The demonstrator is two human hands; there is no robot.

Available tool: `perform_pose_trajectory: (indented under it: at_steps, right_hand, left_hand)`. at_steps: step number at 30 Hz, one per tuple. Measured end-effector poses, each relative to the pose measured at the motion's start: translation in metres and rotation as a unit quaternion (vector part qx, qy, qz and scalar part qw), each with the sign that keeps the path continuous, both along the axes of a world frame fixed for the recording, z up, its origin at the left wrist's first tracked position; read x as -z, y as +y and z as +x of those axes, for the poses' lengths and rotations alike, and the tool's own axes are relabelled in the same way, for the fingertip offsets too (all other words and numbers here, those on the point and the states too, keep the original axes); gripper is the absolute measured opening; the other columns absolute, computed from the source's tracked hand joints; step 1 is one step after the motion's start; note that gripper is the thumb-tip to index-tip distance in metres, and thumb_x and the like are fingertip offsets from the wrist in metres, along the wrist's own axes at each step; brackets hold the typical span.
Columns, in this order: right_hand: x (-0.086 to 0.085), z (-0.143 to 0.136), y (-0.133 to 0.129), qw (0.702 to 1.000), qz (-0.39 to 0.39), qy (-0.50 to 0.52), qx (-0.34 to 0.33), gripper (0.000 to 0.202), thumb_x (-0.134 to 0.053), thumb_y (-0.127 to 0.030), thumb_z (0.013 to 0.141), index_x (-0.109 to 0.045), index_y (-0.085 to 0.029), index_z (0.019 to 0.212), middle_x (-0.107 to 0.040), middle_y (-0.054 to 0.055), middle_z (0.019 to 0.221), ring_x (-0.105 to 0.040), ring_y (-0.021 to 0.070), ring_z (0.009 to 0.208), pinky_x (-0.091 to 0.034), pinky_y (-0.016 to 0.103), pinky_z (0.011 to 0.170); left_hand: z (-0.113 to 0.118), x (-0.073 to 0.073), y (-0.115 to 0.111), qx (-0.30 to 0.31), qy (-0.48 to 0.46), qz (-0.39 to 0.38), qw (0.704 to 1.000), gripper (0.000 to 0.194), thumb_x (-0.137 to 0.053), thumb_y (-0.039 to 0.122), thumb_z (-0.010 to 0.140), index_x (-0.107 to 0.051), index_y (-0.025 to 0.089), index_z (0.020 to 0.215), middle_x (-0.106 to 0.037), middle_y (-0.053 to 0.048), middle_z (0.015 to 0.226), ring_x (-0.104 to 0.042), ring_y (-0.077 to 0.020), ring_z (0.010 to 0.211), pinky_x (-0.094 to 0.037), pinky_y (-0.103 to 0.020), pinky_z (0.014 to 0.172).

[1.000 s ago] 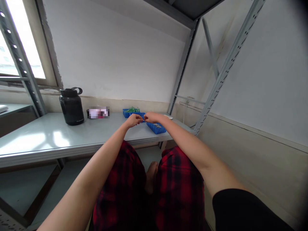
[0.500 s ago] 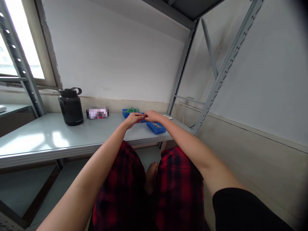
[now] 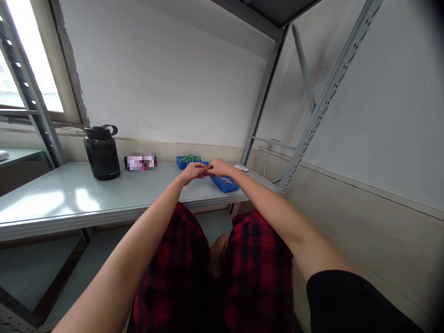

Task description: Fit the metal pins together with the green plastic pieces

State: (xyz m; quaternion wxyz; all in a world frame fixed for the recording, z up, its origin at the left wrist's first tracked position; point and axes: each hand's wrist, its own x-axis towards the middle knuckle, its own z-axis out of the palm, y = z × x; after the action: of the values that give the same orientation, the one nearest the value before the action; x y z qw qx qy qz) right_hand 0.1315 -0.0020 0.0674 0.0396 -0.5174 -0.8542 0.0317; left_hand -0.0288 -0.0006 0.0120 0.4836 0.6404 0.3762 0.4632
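Above the shelf top, my left hand [image 3: 194, 171] and my right hand [image 3: 218, 168] meet at the fingertips. Both are pinched closed around something too small to make out. Just under my right hand is a blue bin [image 3: 226, 185] with small pale and dark pieces in it. Behind my hands stands another blue bin [image 3: 181, 163], heaped with green strip-like pieces [image 3: 191, 158]. My fingers partly cover the edges of both bins.
A large black bottle [image 3: 102, 153] with a loop lid stands at the left of the grey shelf top [image 3: 152, 189]. Beside it lies a blurred pink object [image 3: 140, 162]. A flat white item [image 3: 241, 168] is at the right, near the metal shelf post [image 3: 265, 97].
My fingertips have drawn slightly closer together, and the fingers of my left hand are more curled. The bins and the bottle stay in place.
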Motion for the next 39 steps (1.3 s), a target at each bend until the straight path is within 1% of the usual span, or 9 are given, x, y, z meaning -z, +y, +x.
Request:
perform_pose_trajectory:
  at_steps: [5, 9, 13, 15, 21, 27, 30, 34, 39]
  right_hand:
    - [-0.004, -0.005, -0.006, 0.993, 0.093, -0.073, 0.011, 0.029, -0.06, -0.039, 0.087, -0.075, -0.014, 0.09, -0.074, 0.01, 0.085, -0.064, 0.0188, 0.073, -0.038, 0.024, 0.06]
    - [-0.008, -0.005, -0.009, 0.989, 0.118, -0.09, -0.001, 0.029, -0.061, -0.039, 0.089, -0.075, -0.015, 0.097, -0.074, 0.011, 0.092, -0.065, 0.0204, 0.08, -0.037, 0.024, 0.062]
    - [-0.008, -0.003, -0.006, 0.986, 0.119, -0.106, -0.04, 0.028, -0.056, -0.037, 0.093, -0.075, -0.017, 0.097, -0.075, 0.011, 0.093, -0.065, 0.0199, 0.081, -0.036, 0.025, 0.063]
    - [-0.008, -0.001, -0.003, 0.986, 0.119, -0.11, -0.045, 0.029, -0.054, -0.037, 0.095, -0.076, -0.017, 0.095, -0.074, 0.01, 0.092, -0.064, 0.0193, 0.079, -0.036, 0.025, 0.063]
    - [-0.007, 0.004, 0.003, 0.987, 0.113, -0.104, -0.043, 0.03, -0.056, -0.04, 0.095, -0.074, -0.016, 0.088, -0.072, 0.008, 0.082, -0.061, 0.0175, 0.072, -0.033, 0.025, 0.059]
    - [-0.006, 0.003, 0.001, 0.988, 0.104, -0.1, -0.052, 0.034, -0.053, -0.041, 0.096, -0.075, -0.016, 0.09, -0.072, 0.008, 0.082, -0.059, 0.0169, 0.07, -0.033, 0.026, 0.06]
    - [-0.008, 0.002, -0.001, 0.988, 0.104, -0.102, -0.048, 0.034, -0.052, -0.041, 0.096, -0.074, -0.016, 0.091, -0.072, 0.009, 0.084, -0.059, 0.0171, 0.072, -0.033, 0.026, 0.06]
    - [-0.009, 0.003, -0.001, 0.988, 0.109, -0.106, -0.036, 0.031, -0.054, -0.04, 0.096, -0.074, -0.016, 0.093, -0.073, 0.01, 0.088, -0.061, 0.0177, 0.075, -0.033, 0.025, 0.061]
    - [-0.007, 0.005, 0.001, 0.989, 0.103, -0.105, -0.026, 0.034, -0.051, -0.04, 0.098, -0.074, -0.015, 0.092, -0.073, 0.01, 0.09, -0.06, 0.0178, 0.074, -0.035, 0.025, 0.061]
  left_hand:
    - [-0.002, 0.0, 0.0, -0.019, 0.022, 0.001, 1.0, 0.025, -0.079, 0.034, 0.07, -0.075, 0.014, 0.083, -0.071, -0.007, 0.081, -0.063, -0.017, 0.075, -0.052, -0.033, 0.077]
    - [-0.002, 0.001, 0.002, -0.021, 0.024, 0.02, 0.999, 0.02, -0.076, 0.031, 0.073, -0.074, 0.012, 0.081, -0.07, -0.007, 0.081, -0.062, -0.016, 0.074, -0.051, -0.032, 0.077]
    - [-0.002, 0.004, 0.007, -0.033, 0.009, 0.02, 0.999, 0.025, -0.08, 0.032, 0.07, -0.073, 0.013, 0.084, -0.071, -0.008, 0.081, -0.062, -0.0167, 0.074, -0.052, -0.033, 0.076]
    - [-0.003, 0.005, 0.009, -0.033, 0.007, 0.018, 0.999, 0.027, -0.08, 0.035, 0.07, -0.073, 0.014, 0.084, -0.071, -0.008, 0.084, -0.062, -0.016, 0.073, -0.051, -0.032, 0.075]
    - [-0.005, 0.005, 0.009, -0.057, 0.046, 0.02, 0.997, 0.028, -0.075, 0.043, 0.074, -0.071, 0.015, 0.074, -0.07, -0.007, 0.079, -0.06, -0.0153, 0.07, -0.05, -0.028, 0.068]
    - [-0.005, 0.003, 0.006, -0.076, 0.094, 0.012, 0.993, 0.025, -0.07, 0.04, 0.078, -0.069, 0.016, 0.071, -0.07, -0.007, 0.079, -0.061, -0.0158, 0.068, -0.045, -0.027, 0.06]
    - [-0.005, 0.003, 0.006, -0.093, 0.108, 0.003, 0.99, 0.027, -0.069, 0.042, 0.078, -0.067, 0.016, 0.069, -0.07, -0.007, 0.078, -0.06, -0.0159, 0.065, -0.044, -0.027, 0.058]
    - [-0.007, 0.004, 0.007, -0.096, 0.109, 0.001, 0.989, 0.034, -0.07, 0.048, 0.077, -0.064, 0.017, 0.065, -0.069, -0.008, 0.077, -0.059, -0.0156, 0.064, -0.043, -0.027, 0.057]
    - [-0.006, 0.003, 0.007, -0.096, 0.068, 0.007, 0.993, 0.029, -0.07, 0.044, 0.079, -0.066, 0.016, 0.073, -0.07, -0.007, 0.083, -0.061, -0.0153, 0.068, -0.047, -0.027, 0.062]
